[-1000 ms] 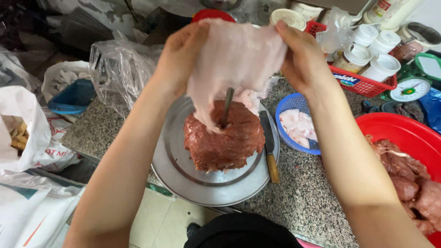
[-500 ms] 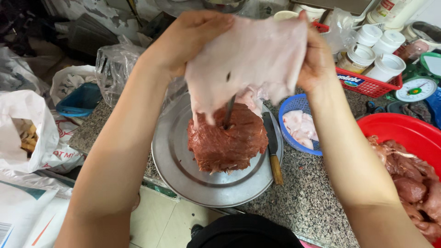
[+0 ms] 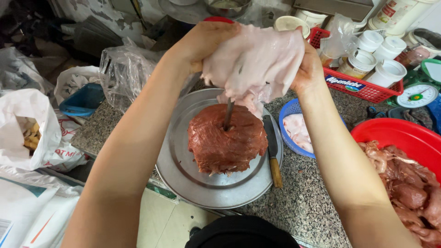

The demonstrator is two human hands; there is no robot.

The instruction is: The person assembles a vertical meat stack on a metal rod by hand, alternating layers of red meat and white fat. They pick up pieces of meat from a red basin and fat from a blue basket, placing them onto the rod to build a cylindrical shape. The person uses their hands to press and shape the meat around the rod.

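Since the earlier frame my hands have drawn closer together, bunching the pale meat sheet (image 3: 255,62) that was spread wide; it now hangs lower over the skewer (image 3: 228,115). Left hand (image 3: 206,43) grips the sheet's left top edge, fingers (image 3: 220,32) curled shut over it. Right hand (image 3: 308,66) pinches the right edge, fingers mostly hidden behind the meat, so closed on it as far as I can tell. Sheet is held up off everything, centred above the skewer tip, which looks like it pokes through or just behind the lower flap; can't tell which. Held taut between both hands probably so it can drop flat onto the spike.

Below my fingers: red meat stack (image 3: 227,144) already impaled on the upright skewer, sitting on a round metal tray (image 3: 193,183) on the speckled desk (image 3: 303,206). Knife (image 3: 272,154) with wooden handle lies on the tray rim, just right of the stack. Blue basket (image 3: 294,110) with pale pieces sits under my right wrist. Red basin (image 3: 404,138) of raw meat is further right. Red crate (image 3: 367,89) with white jars is beyond my right hand. Plastic bags (image 3: 124,69) sit left of my left forearm.
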